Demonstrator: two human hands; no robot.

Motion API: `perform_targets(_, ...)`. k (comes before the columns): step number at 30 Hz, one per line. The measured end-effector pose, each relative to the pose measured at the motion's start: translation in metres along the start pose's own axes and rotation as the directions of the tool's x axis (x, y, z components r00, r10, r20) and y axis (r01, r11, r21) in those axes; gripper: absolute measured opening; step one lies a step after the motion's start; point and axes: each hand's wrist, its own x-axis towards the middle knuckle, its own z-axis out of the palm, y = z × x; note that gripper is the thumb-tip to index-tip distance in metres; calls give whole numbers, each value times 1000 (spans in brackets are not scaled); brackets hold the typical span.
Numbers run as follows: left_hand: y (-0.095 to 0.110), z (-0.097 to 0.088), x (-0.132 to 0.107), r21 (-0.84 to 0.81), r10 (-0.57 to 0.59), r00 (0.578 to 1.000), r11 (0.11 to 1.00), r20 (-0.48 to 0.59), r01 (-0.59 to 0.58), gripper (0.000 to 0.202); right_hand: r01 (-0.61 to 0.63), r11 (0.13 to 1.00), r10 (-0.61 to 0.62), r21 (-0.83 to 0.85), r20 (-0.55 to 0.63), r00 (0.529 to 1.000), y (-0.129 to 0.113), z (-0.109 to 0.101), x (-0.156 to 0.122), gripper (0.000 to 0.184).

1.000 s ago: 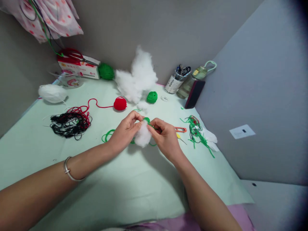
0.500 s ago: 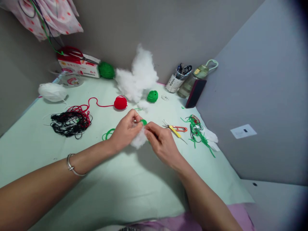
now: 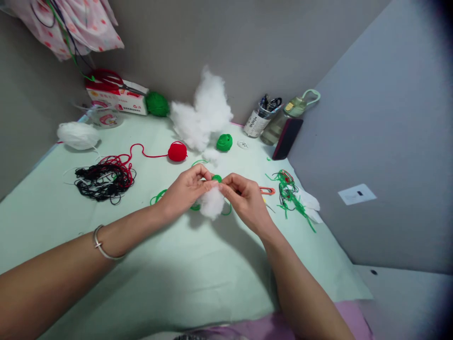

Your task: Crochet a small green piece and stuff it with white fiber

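Between my two hands is a small green crocheted piece (image 3: 217,178), pinched from both sides. My left hand (image 3: 187,186) grips its left edge with thumb and fingers, and my right hand (image 3: 242,196) grips the right edge. A tuft of white stuffing (image 3: 212,204) hangs just below the piece, against the fingertips; whether it is partly inside the piece I cannot tell. Loose green yarn (image 3: 159,196) lies on the table left of and under my hands. Behind my right hand, an orange-handled tool (image 3: 267,191) is partly hidden.
A big heap of white stuffing (image 3: 200,115) stands at the back, near a green yarn ball (image 3: 224,142) and a red yarn ball (image 3: 177,152). Tangled black yarn (image 3: 104,182) lies left. Green yarn scraps (image 3: 293,198), a phone (image 3: 287,139) and a bottle (image 3: 276,125) are right.
Both hands have shifted slightly right, and my right hand now covers most of the yellow-handled hook. The green piece and white tuft show more clearly between the fingers.
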Motion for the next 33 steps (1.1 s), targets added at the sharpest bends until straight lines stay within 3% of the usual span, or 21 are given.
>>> perform_targets(5, -1, -1, 3, 74, 54, 995, 996, -89, -48, 24, 86, 996, -84, -9, 121, 989, -4, 3, -7, 18)
perform_targets(8, -1, 1, 3, 65, -19, 992, 998, -121, 27, 23, 132, 987, -119, -93, 132, 984, -2, 7, -9, 12)
perform_targets(13, 4, 1, 2, -48, -133, 990, 990, -38, 131, 21, 131, 975, -140, -181, -40, 989, 8, 6, -3, 16)
perform_targets(16, 7, -1, 3, -177, -154, 988, 972, 28, 156, 24, 74, 995, -83, -66, -142, 986, 10, 0, 3, 23)
perform_targets(20, 4, -4, 4, -212, -157, 985, 963, 66, 167, 29, 38, 992, -17, 124, -166, 986, 10, -3, 7, 23)
perform_targets(27, -8, 2, 2, -135, -71, 996, 989, -49, 64, 26, -45, 953, 68, 300, -67, 995, 18, 8, 7, 19)
perform_targets(33, -4, 3, 0, -81, -42, 993, 996, -113, 33, 20, 23, 977, -30, 211, 31, 999, 6, 7, -2, 18)
